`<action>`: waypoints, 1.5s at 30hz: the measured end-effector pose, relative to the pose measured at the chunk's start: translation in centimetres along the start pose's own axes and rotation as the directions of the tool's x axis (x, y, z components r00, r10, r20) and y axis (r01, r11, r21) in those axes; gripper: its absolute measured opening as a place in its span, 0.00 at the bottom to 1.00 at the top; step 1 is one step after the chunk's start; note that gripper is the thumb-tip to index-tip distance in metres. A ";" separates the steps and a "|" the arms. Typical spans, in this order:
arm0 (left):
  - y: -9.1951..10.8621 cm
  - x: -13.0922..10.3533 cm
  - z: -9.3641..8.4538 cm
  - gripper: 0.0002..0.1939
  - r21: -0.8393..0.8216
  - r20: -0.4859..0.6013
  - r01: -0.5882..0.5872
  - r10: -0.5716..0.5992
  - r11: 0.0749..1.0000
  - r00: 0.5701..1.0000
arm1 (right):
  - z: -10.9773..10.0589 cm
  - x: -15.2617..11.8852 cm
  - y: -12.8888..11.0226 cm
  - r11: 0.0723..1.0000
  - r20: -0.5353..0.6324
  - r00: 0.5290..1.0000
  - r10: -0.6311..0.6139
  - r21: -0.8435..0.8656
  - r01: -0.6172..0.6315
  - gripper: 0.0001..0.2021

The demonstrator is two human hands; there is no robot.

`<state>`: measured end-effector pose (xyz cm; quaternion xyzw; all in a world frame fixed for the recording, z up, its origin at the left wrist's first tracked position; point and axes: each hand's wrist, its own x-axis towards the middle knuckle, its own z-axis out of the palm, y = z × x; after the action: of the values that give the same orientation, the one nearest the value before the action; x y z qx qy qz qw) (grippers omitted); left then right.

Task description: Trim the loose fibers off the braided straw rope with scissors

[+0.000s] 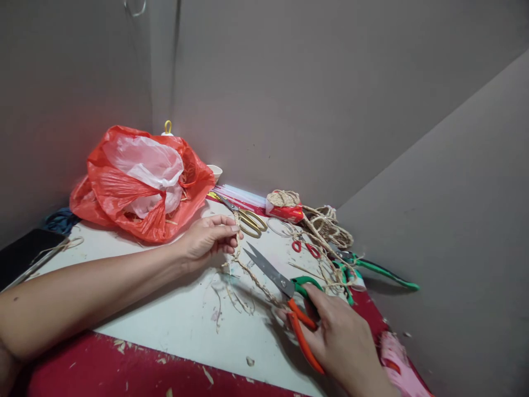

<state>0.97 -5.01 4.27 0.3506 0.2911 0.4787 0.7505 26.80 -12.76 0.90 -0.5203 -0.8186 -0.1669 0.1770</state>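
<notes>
Pinched between the thumb and fingers of my left hand (217,234) is a braided straw cord (258,282), which hangs down and slants right toward my other hand. My right hand (341,336) is closed on scissors (273,273) with dark blades and green and orange handles. The blades are slightly apart and point up left at the cord near my left fingers. Just behind my left fingertips lie gold-handled scissors (252,222) on the white board. Whether the cord's lower end is also in my right fingers is hard to see.
A red plastic bag (124,215) with a white lining stands at the left. Coiled cord (330,229), small red-handled scissors (312,249) and green-handled pliers (384,271) lie at the right. Fibre scraps litter the white board (165,325). Grey walls (309,110) close in behind.
</notes>
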 end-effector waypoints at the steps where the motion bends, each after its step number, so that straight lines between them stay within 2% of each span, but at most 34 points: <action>1: 0.1 0.0 0.0 0.05 -0.021 0.000 0.015 -0.015 1.000 1.000 | 0.0 0.0 0.0 1.000 -0.002 1.000 -0.002 0.005 0.002 0.17; 5: 0.2 0.1 -0.2 0.04 -0.072 0.002 0.069 -0.069 0.995 0.998 | 0.2 0.0 -0.1 1.000 -0.003 1.000 0.013 0.007 -0.013 0.16; 13: -0.3 0.2 -0.6 0.03 -0.063 0.109 0.107 -0.099 0.992 0.989 | 0.6 0.1 -0.2 1.000 0.047 0.999 0.024 0.000 -0.024 0.14; 19: -0.2 0.1 -0.5 0.04 -0.107 0.139 0.126 -0.110 0.986 0.984 | 0.8 0.0 -0.5 0.999 0.035 0.999 0.015 0.036 -0.016 0.11; 26: -0.2 -0.1 -0.3 0.04 -0.134 0.186 0.147 -0.121 0.980 0.975 | 1.2 -0.3 -0.5 0.999 0.041 0.999 0.022 0.029 -0.024 0.13; 39: -0.9 0.0 -0.6 0.05 -0.080 0.201 0.201 -0.182 0.976 0.963 | 0.8 -0.1 -0.4 1.000 -0.004 1.000 0.024 -0.006 -0.024 0.12; 45: -0.8 -0.1 -0.5 0.06 -0.103 0.128 0.201 -0.187 0.974 0.974 | 0.8 -0.1 -0.4 1.000 -0.048 0.999 0.002 -0.008 -0.003 0.14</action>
<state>0.96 -5.22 3.32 0.3039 0.2513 0.3975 0.8285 26.37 -12.70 0.11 -0.5178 -0.8128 -0.1822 0.1947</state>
